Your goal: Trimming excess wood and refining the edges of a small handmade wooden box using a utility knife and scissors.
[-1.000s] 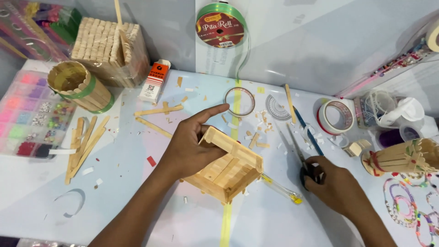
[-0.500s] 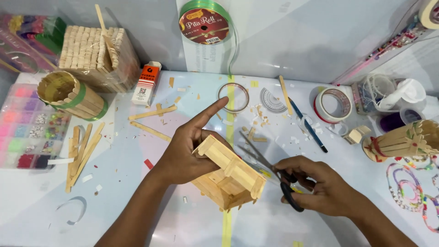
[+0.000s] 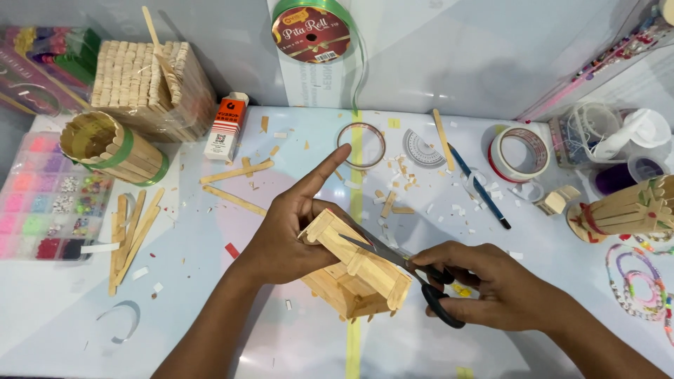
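Left hand [image 3: 284, 242] grip wraps the small popsicle-stick house [image 3: 354, 270], index finger pointing out, holding it just above the surface near the front edge, mid-width. Right hand [image 3: 495, 288] grip closed in the handles of black scissors [image 3: 404, 270], blades resting on the house roof. Loose craft sticks [image 3: 130, 231] lie toward the left edge, tape roll [image 3: 519, 153] toward the back right.

The stick house [image 3: 354, 274] sits near centre, the left hand [image 3: 284, 235] on its left, the right hand [image 3: 491, 288] with scissors [image 3: 414, 270] on its right. Far behind lies a tape ring [image 3: 361, 145]; far left, a bead box [image 3: 45, 196].
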